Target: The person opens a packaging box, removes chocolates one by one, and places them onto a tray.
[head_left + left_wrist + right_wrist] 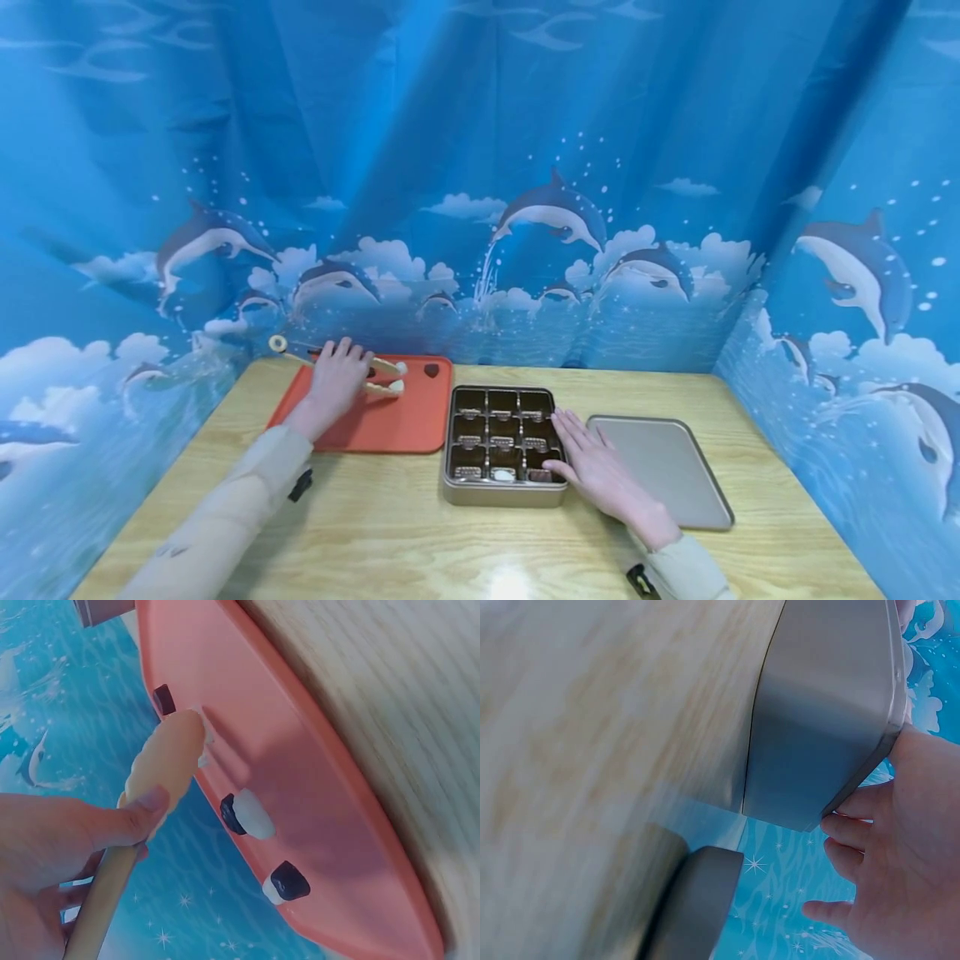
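My left hand [341, 379] grips a pair of cream-coloured tongs [166, 761] above the red tray [405, 425]. Their two white tips point right in the head view, spread apart; whether anything lies between them I cannot tell. A dark heart-shaped chocolate [431, 370] sits near the tray's far right corner. In the left wrist view, dark and white chocolates [255, 816] lie along the tray. My right hand [596, 467], fingers mostly straight, touches the right rim of a divided metal tin [504, 495]. Chocolates, including a white one [503, 474], show in the tin's front compartments.
A flat grey metal lid [667, 467] lies on the wooden table [375, 533] to the right of the tin, partly behind my right hand. The tray's right edge is close to the tin's left side. A blue dolphin-print curtain [450, 167] hangs behind and at both sides.
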A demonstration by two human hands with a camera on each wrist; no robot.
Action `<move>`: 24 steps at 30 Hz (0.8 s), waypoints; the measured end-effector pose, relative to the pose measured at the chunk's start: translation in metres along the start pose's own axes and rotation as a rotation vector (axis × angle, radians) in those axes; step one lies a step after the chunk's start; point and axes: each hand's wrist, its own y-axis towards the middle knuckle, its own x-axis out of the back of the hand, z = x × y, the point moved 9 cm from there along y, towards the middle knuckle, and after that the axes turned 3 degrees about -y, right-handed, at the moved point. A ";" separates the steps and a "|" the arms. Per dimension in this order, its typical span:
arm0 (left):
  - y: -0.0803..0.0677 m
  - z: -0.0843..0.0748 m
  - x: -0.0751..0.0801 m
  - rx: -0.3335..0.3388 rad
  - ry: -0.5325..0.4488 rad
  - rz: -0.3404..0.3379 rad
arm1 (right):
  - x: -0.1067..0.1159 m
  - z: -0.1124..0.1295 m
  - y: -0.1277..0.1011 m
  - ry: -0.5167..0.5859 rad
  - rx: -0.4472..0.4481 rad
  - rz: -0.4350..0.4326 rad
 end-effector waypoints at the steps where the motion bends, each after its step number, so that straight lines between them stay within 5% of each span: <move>1: -0.002 0.001 0.002 0.004 -0.008 -0.017 | 0.000 0.000 0.000 0.003 0.000 0.000; 11: -0.025 -0.006 0.028 0.008 -0.140 -0.082 | 0.000 0.000 0.000 0.000 0.004 -0.012; 24: -0.030 -0.056 0.065 -0.106 -0.183 -0.126 | 0.000 0.001 0.000 0.000 0.006 -0.013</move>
